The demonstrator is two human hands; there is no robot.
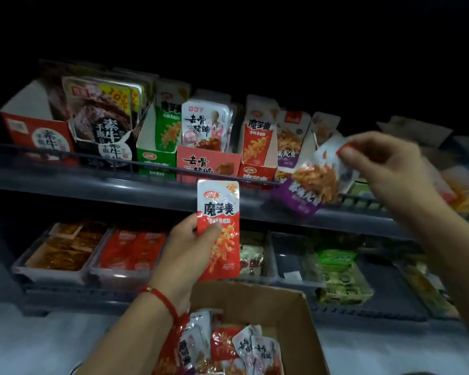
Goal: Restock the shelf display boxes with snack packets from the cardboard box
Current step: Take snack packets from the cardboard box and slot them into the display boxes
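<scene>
1. Dark shelving [136, 185] carried display boxes [257, 173] along the upper shelf's front rail.
2. Left hand [186, 255] gripped a red snack packet [218, 231] upright, above the cardboard box [306, 331].
3. Right hand [385, 169] pinched a purple packet [313, 185] by its top corner, at the rail's right end.
4. More packets [241, 347] lay in the cardboard box.

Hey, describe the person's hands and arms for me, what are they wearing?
Both forearms are bare, with no sleeves in view and no gloves. The left hand has a thin red string bracelet around its wrist. The right hand shows no ring, watch or band.
</scene>
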